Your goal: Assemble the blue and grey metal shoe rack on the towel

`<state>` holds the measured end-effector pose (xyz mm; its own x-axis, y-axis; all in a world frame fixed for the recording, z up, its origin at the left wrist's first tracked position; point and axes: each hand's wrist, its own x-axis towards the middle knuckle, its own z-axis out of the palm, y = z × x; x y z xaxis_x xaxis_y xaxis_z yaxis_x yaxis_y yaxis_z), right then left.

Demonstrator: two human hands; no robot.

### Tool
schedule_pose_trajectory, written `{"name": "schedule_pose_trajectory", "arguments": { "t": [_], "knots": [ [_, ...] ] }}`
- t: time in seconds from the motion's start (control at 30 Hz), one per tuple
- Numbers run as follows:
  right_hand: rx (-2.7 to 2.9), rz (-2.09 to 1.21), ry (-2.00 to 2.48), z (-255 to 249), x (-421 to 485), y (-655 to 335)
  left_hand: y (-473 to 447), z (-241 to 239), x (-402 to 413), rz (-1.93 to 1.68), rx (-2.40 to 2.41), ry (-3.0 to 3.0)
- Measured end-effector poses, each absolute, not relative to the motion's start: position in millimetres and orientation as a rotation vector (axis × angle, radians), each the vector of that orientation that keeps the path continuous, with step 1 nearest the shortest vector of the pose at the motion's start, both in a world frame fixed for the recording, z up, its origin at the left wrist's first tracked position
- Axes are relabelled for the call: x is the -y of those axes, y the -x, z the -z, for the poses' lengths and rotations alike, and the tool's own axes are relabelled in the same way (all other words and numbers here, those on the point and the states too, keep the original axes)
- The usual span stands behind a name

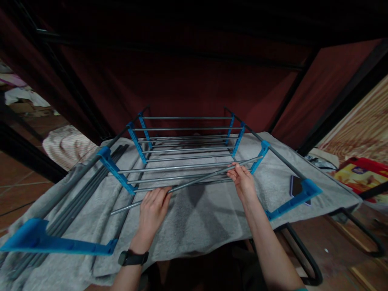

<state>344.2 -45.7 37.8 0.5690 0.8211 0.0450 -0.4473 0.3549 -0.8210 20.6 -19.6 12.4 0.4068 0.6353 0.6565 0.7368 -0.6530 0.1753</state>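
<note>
Grey towel (pixel 197 226), blue rack (pixel 188 129); left hand (pixel 153 208) and right hand (pixel 242 182) on rod (pixel 197 181).

A spread grey towel (pixel 197 222) carries a blue-jointed rack (pixel 188 149), loose spare rods (pixel 91 178) and a phone (pixel 295 186).

Behind the table, a dark red fabric wall (pixel 188 81) hangs in a black metal frame (pixel 290 93), the floor (pixel 18 190) is of reddish-brown tiles, a wood-patterned wall (pixel 363 125) stands at the right, and the light is dim.
</note>
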Motion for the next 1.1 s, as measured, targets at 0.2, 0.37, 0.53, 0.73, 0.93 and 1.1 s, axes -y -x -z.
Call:
{"name": "schedule_pose_trajectory", "arguments": {
  "t": [0.2, 0.37, 0.53, 0.73, 0.93, 1.1],
  "knots": [
    [0.506, -0.837, 0.839, -51.6, 39.3, -347.0, -29.2, -18.1, 16.1, 1.151, 1.248, 2.487],
    [0.508, -0.836, 0.830, -55.2, 33.3, -346.9, -29.2, -19.1, 10.2, 1.165, 1.219, 2.460],
    [0.510, -0.834, 0.816, -57.3, 29.3, -350.3, -32.0, -18.7, 5.3, 1.174, 1.207, 2.456],
    [0.500, -0.828, 0.825, -55.9, 26.9, -355.7, -37.8, -19.1, 1.2, 1.174, 1.194, 2.450],
    [0.513, -0.849, 0.800, -54.0, 25.6, -356.6, -35.9, -23.0, 0.3, 1.170, 1.129, 2.403],
    [0.514, -0.851, 0.774, -56.3, 25.3, -356.1, -35.8, -33.6, 0.7, 1.222, 1.012, 2.300]
  ]
}}
